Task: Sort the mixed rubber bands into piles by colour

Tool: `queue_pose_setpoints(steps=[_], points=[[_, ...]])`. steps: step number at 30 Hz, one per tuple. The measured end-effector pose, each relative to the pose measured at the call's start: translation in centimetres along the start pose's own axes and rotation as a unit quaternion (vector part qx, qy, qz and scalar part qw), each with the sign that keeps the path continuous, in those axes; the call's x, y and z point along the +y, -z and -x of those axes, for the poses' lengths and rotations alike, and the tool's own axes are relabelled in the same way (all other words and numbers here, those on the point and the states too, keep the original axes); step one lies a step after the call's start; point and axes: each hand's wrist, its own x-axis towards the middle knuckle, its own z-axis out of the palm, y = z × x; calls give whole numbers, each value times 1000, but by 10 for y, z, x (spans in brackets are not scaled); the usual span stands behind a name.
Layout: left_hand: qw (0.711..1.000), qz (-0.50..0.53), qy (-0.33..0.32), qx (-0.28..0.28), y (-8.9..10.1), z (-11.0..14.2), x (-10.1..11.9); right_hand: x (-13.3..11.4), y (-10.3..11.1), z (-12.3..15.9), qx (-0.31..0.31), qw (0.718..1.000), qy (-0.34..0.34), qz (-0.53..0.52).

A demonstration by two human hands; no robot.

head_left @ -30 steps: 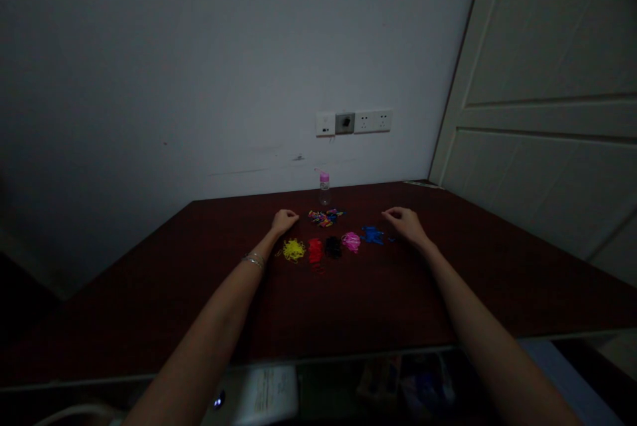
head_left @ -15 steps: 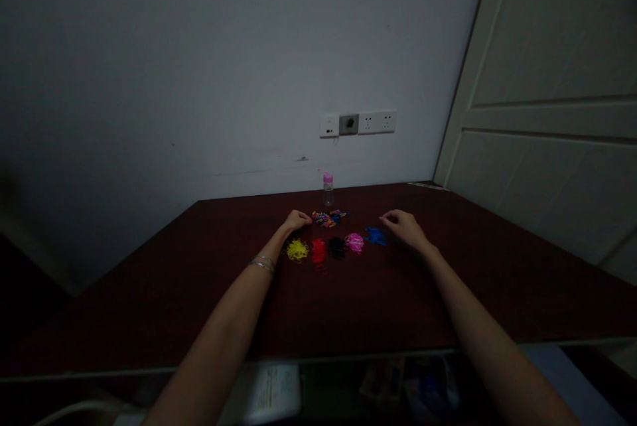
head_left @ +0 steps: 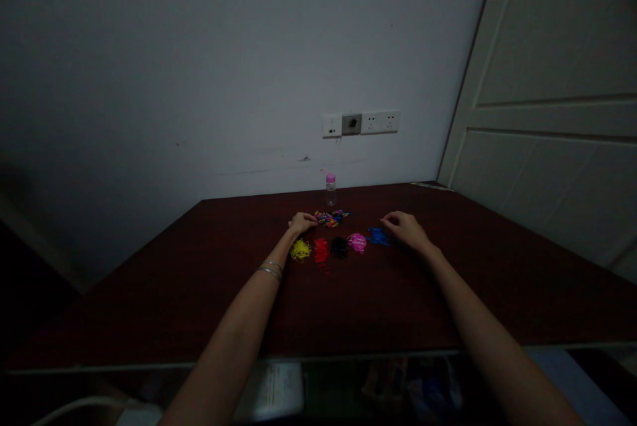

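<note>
My left hand [head_left: 302, 221] is at the left edge of a mixed-colour pile of small rubber bands [head_left: 328, 218], its fingers closed together at the tips. Whatever they may hold is too small to see. Behind the blue rubber bands [head_left: 378, 236], to their right, my right hand [head_left: 404, 225] hovers with thumb and forefinger pinched; anything between them cannot be made out. In a row nearer to me lie single-colour heaps: yellow rubber bands [head_left: 300, 250], red rubber bands [head_left: 321, 251], black rubber bands [head_left: 339, 247] and pink rubber bands [head_left: 357, 243].
A clear bottle with a pink cap [head_left: 331, 191] stands behind the mixed pile. The dark red table [head_left: 368, 306] meets a wall with sockets [head_left: 371, 123]. A panelled door [head_left: 552, 167] is at the right. Boxes and bags sit below the front edge.
My left hand has moved slightly right, its fingertips now at the mixed pile's edge. My right hand keeps nearly the same place and pinch. The view has shifted a little.
</note>
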Motion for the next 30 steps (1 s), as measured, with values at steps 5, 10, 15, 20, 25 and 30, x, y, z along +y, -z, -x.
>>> queue_pose_setpoints(steps=[5, 10, 15, 20, 25, 30], points=[[999, -48, 10, 17, 0, 3, 4, 1, 0, -1, -12, 1000, 9, 9], [997, -70, 17, 14, -1, 2, 4, 0, 0, -1, -17, 1000, 1, 16], [998, -60, 21, 16, -2, 2, 3, 0, 0, 1, -16, 1000, 1, 12], [998, -49, 23, 17, 0, 4, 5, 0, 1, 2, -8, 1000, 0, 7], [1000, 2, 3, 23, 0, 2, 1, -1, 1, 2, -9, 1000, -2, 7], [998, 51, -11, 21, 2, -7, -3, -1, 2, 2, -13, 1000, -9, 14]])
